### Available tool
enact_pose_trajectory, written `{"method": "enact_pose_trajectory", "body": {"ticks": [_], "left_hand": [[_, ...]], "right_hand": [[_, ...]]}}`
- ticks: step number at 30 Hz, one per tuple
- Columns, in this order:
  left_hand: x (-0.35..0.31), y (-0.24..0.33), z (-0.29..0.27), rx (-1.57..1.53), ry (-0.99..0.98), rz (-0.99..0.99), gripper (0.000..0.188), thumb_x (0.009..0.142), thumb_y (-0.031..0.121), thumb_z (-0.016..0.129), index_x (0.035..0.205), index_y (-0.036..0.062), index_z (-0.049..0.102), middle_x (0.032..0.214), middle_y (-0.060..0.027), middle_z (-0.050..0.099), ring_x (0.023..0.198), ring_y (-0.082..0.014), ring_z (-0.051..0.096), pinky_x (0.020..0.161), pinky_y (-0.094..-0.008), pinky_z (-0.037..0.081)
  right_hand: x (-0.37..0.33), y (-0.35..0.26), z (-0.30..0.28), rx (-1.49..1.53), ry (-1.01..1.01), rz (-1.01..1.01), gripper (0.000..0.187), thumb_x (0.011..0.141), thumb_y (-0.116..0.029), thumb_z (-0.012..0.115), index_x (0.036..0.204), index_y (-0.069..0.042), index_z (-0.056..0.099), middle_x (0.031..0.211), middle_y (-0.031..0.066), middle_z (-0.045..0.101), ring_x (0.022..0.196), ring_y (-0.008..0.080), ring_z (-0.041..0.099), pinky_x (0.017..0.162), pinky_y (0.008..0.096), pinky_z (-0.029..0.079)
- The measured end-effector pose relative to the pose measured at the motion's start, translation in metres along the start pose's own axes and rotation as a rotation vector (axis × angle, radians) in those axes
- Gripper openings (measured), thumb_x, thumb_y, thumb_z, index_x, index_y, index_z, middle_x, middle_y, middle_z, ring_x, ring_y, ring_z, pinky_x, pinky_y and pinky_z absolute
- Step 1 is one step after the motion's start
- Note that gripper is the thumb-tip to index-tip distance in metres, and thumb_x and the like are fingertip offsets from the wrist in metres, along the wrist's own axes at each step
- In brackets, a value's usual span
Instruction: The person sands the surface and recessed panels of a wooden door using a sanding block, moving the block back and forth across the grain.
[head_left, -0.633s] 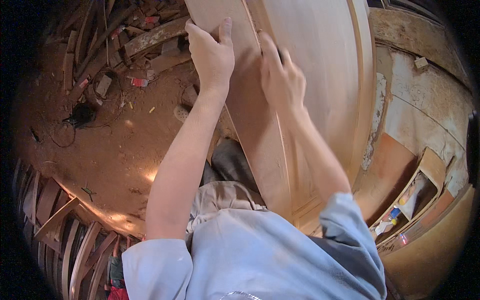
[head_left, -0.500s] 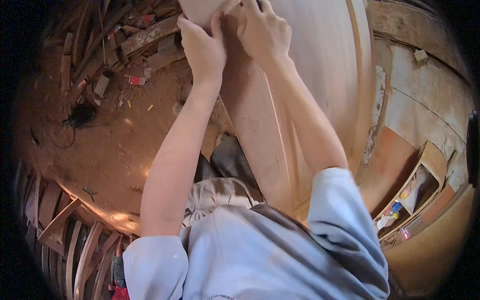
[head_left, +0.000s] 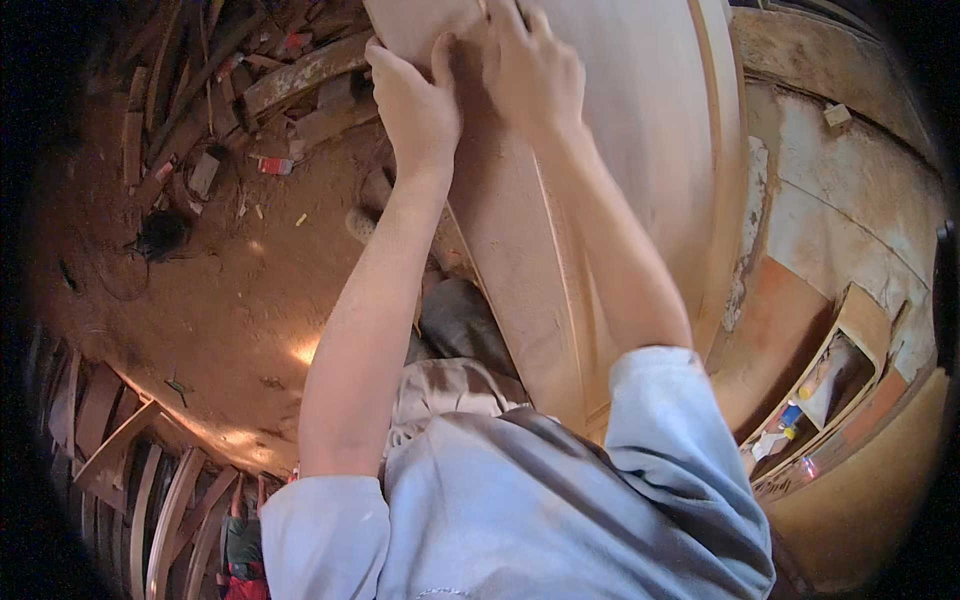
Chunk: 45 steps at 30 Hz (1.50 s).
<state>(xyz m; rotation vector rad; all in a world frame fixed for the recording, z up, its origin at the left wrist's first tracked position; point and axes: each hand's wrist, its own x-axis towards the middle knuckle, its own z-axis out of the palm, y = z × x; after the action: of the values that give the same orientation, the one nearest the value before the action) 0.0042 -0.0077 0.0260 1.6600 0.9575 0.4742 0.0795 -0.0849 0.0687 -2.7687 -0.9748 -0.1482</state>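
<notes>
A long wooden panel (head_left: 640,130) with raised framing, like a door, lies in front of me and runs up past the top edge of the picture. My left hand (head_left: 420,125) grips its left edge, the thumb on the upper face and the fingers largely hidden at the side. Just to the right, my right hand (head_left: 543,75) rests on the panel's left framing board (head_left: 505,220) with its fingers bent and close together. Whatever lies under those fingers is hidden, so I cannot make it out.
An open wooden box (head_left: 835,370) with small items stands at right. Wood offcuts (head_left: 310,75) and scraps litter the dirt floor (head_left: 230,290) at far left. Several wooden strips (head_left: 170,510) stand at lower left. A small block (head_left: 838,116) sits on a pale surface at upper right.
Both hands have shifted slightly right and down, the left one more. My left forearm has swung a little to the right. The panel stays nearly in place.
</notes>
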Motion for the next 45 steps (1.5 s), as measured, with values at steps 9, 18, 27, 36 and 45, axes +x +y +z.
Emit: {"method": "enact_pose_trajectory", "body": {"ticks": [9,18,27,36,45], "left_hand": [[0.004,0.004,-0.004,-0.044,0.069,0.035,0.056,0.094,0.026,0.067,0.125,-0.011,0.039,0.111,-0.0325,0.057,0.103,-0.0471,0.058,0.087,-0.0478,0.047],[0.0,-0.002,-0.006,-0.026,0.11,0.04,0.055,0.095,0.027,0.066,0.123,-0.0124,0.04,0.111,-0.0343,0.058,0.104,-0.0483,0.059,0.088,-0.0468,0.047],[0.003,0.004,0.004,-0.105,0.073,0.105,0.06,0.094,0.029,0.067,0.127,-0.0122,0.039,0.119,-0.0346,0.057,0.111,-0.0475,0.057,0.093,-0.0464,0.046],[0.003,0.012,-0.013,-0.097,0.059,-0.002,0.053,0.095,0.022,0.064,0.13,-0.0102,0.039,0.115,-0.033,0.059,0.11,-0.044,0.06,0.093,-0.0448,0.046],[0.003,0.004,-0.016,0.023,0.057,-0.015,0.057,0.096,0.023,0.063,0.134,-0.0104,0.036,0.116,-0.033,0.06,0.107,-0.0454,0.061,0.089,-0.0447,0.048]], "right_hand": [[-0.024,0.008,-0.002,0.01,-0.037,0.032,0.047,0.091,-0.014,0.058,0.137,-0.022,0.051,0.103,0.015,0.067,0.073,0.0376,0.068,0.062,0.047,0.056],[-0.081,0.011,-0.006,-0.038,-0.028,-0.03,0.057,0.087,-0.019,0.066,0.14,-0.023,0.048,0.094,0.0143,0.064,0.064,0.0327,0.068,0.053,0.0432,0.056],[0.079,0.011,0.03,0.007,0.068,-0.061,0.044,0.092,-0.017,0.056,0.134,-0.026,0.051,0.102,0.0151,0.068,0.072,0.0407,0.068,0.058,0.05,0.055],[0.045,0.0,0.019,0.029,-0.064,0.03,0.054,0.094,-0.017,0.055,0.145,-0.031,0.044,0.106,0.0136,0.067,0.07,0.0383,0.068,0.059,0.049,0.055],[0.008,-0.001,0.012,0.143,-0.035,-0.052,0.053,0.091,-0.015,0.054,0.143,-0.025,0.046,0.106,0.0164,0.067,0.071,0.037,0.07,0.061,0.0471,0.058]]}}
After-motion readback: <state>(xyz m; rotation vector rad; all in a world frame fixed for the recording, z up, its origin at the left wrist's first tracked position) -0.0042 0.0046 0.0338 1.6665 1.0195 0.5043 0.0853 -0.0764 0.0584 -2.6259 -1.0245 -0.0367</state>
